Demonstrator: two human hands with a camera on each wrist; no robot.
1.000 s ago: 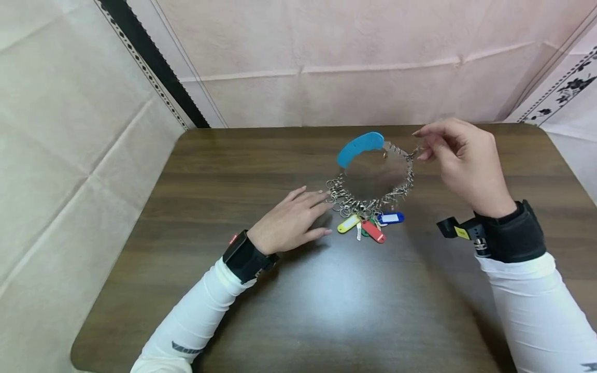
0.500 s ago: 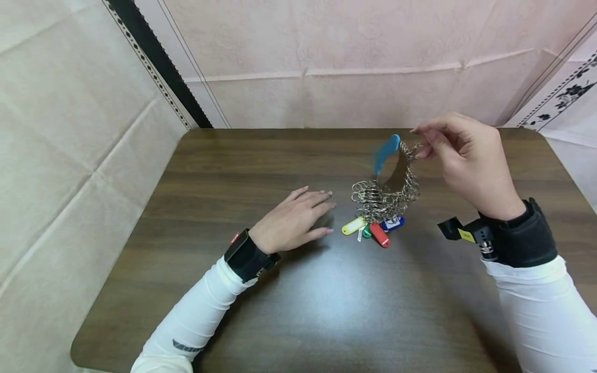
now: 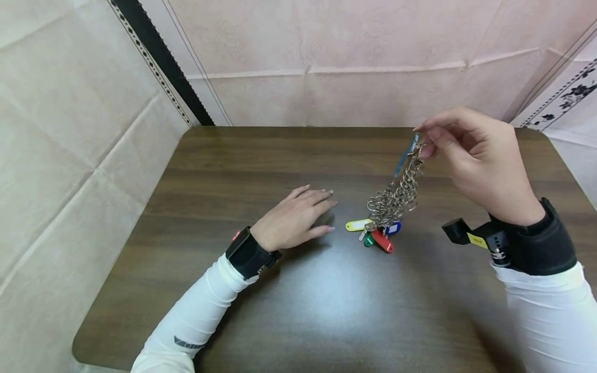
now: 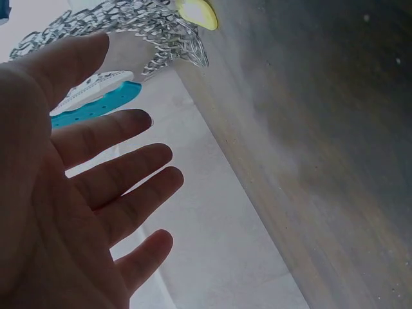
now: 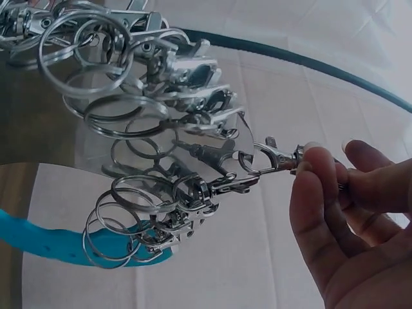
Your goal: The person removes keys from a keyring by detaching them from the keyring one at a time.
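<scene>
My right hand pinches a metal snap hook between thumb and fingertips in the right wrist view. That hook is clipped to the edge of a clear round key holder, which hangs tilted, almost edge-on in the head view. Several more snap hooks with split rings line the holder, and a blue grip runs along one side. At its lower end hang a yellow key tag, a red tag, a green tag and a blue tag. My left hand, fingers spread, holds nothing left of the tags.
A brown wooden table with rounded corners lies under both hands. Pale cloth hangs behind its far edge, and more cloth covers the left side. Black camera straps wrap both wrists.
The key holder has turned from facing the head camera to nearly edge-on, its blue grip swinging right toward my right hand. That hand has shifted slightly right; the left hand has barely moved.
</scene>
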